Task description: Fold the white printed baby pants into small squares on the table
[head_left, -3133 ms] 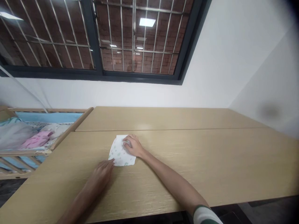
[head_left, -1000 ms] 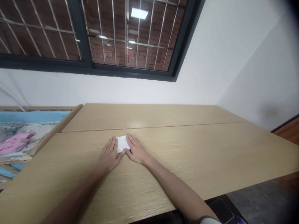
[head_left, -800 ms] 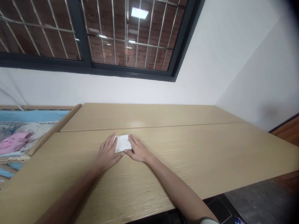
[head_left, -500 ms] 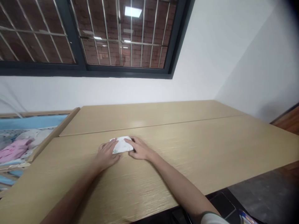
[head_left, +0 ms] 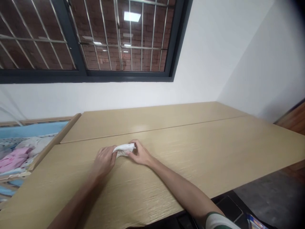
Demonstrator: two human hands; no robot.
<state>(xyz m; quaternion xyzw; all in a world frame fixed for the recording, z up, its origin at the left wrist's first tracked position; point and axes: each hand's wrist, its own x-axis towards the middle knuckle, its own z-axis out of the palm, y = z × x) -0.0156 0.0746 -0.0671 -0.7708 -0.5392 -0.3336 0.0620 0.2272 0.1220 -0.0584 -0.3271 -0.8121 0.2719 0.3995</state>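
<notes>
Folded flat between two spread hands half a second ago, the small white cloth (head_left: 124,149) is now bent into a curve, its top bulging up and its near side turned toward the camera. Both hands have changed hold with it: the left hand (head_left: 105,160) has drawn its fingers in around the left end, and the right hand (head_left: 140,154) pinches the right end, thumb on the near side and fingers behind. Each grip is closed on the cloth, which stretches between them like a short bridge. Whether its lower edge touches the table (head_left: 190,149) I cannot tell. It sits over the left part of the table, just on the near side of the long seam that crosses the wood. Faint marks show on the cloth, too small to make out.

At the left end of the table stands a wooden crib (head_left: 57,140), with blue padding (head_left: 35,128) along its far side and a pink cloth (head_left: 15,159) lying inside among white bedding (head_left: 39,144). Beyond the table is a white wall (head_left: 133,93) with a dark-framed, barred window (head_left: 78,74). A white sleeve (head_left: 218,221) with a green edge shows on the right arm, and grey floor (head_left: 267,194) lies past the near edge.
</notes>
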